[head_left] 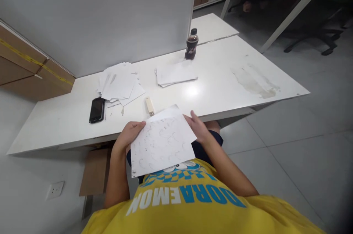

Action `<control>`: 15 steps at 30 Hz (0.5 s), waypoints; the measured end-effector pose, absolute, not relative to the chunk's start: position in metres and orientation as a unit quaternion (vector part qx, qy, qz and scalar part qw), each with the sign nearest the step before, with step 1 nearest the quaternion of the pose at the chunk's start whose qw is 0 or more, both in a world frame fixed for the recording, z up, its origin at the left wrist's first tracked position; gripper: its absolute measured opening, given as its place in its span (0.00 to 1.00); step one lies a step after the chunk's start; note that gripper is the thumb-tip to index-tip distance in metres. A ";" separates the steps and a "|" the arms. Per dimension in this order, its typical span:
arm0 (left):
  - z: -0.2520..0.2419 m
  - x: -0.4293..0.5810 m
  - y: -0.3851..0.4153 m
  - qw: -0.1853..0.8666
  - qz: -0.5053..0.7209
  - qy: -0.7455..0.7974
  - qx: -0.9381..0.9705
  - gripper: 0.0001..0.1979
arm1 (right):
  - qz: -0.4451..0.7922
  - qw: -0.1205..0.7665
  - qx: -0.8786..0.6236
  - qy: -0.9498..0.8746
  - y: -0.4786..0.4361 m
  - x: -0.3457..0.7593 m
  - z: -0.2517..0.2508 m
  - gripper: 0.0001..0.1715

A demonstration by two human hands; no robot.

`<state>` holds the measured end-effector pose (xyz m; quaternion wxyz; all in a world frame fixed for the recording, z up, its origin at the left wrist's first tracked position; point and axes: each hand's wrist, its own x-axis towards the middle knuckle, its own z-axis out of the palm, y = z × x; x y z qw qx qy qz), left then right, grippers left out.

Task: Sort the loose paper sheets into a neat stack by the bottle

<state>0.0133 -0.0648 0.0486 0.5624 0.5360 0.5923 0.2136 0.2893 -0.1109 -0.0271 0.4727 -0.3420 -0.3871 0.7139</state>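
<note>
Handwritten paper sheets lie one over another, out of line, above my lap at the table's front edge. My left hand grips their left side, its thumb on top and its fingers underneath. At the right edge is my right hand, slightly blurred, its thumb raised off the paper and its fingertips close to or partly behind the sheets. Just beyond the papers lies a small cream-coloured stapler-like object on the white table.
A messy paper pile lies back left, beside a black phone. A neater paper stack sits mid-table, with a dark drink bottle behind it. Cardboard boxes stand at left. A grey panel borders the back.
</note>
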 end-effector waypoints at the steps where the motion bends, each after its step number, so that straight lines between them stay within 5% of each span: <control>1: 0.049 0.016 -0.067 0.554 0.221 0.589 0.545 0.21 | 0.726 0.465 -0.343 -0.374 -0.111 0.300 -0.025 0.41; 7: 0.019 0.031 -0.095 0.494 0.477 0.529 0.499 0.22 | 0.697 0.447 -0.421 -0.369 -0.143 0.315 -0.016 0.38; 11: -0.012 0.035 -0.123 0.542 0.498 0.507 0.448 0.29 | 0.650 0.471 -0.461 -0.378 -0.169 0.305 -0.013 0.34; 15: -0.031 0.049 -0.129 0.545 0.495 0.559 0.382 0.26 | 0.645 0.448 -0.475 -0.397 -0.173 0.307 -0.013 0.28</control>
